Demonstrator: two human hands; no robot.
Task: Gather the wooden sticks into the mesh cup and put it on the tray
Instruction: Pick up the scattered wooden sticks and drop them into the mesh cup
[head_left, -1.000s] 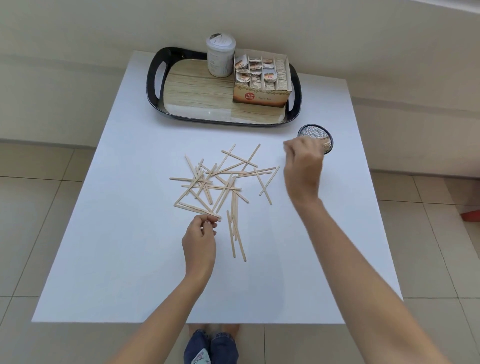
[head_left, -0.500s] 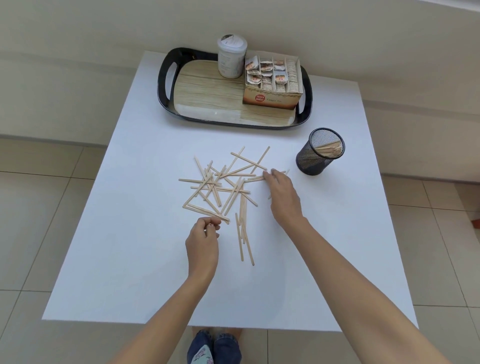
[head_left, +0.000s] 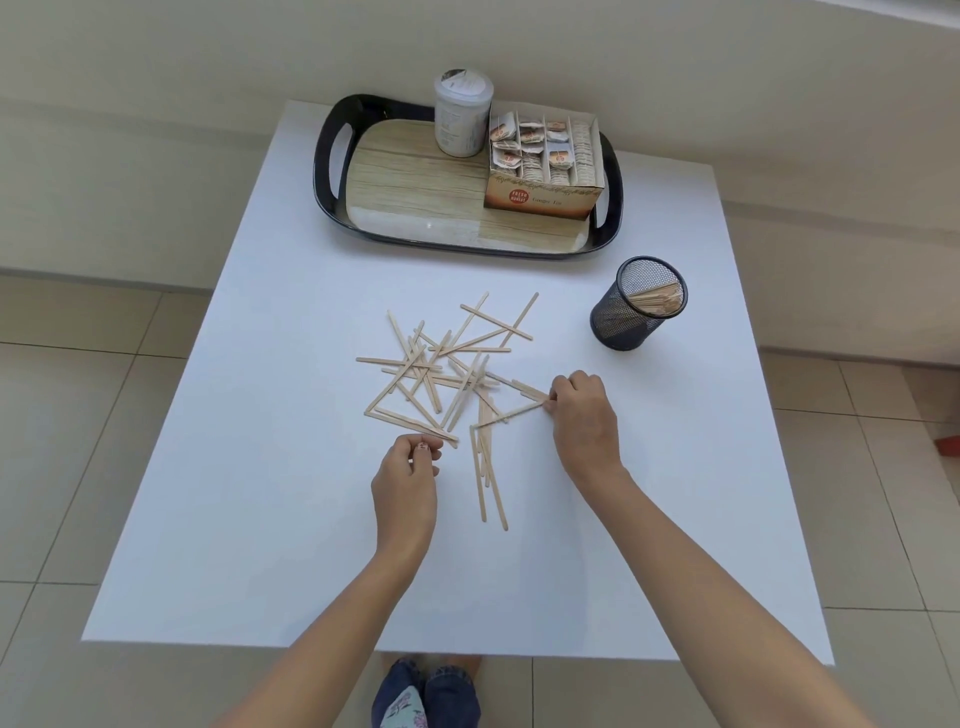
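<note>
Head view: wooden sticks (head_left: 441, 364) scattered mid-frame on table (head_left: 260, 519); some already in mesh cup (head_left: 638, 304), right of pile. Right hand (head_left: 584, 415) pinches two stick ends; left hand (head_left: 408, 480) fingers pinch another's tip. Light, stiff, likely slippery; grip by ends.

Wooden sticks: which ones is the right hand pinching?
The sticks at the pile's right edge, their ends pinched in the right hand; the other loose ones lie untouched there.
</note>
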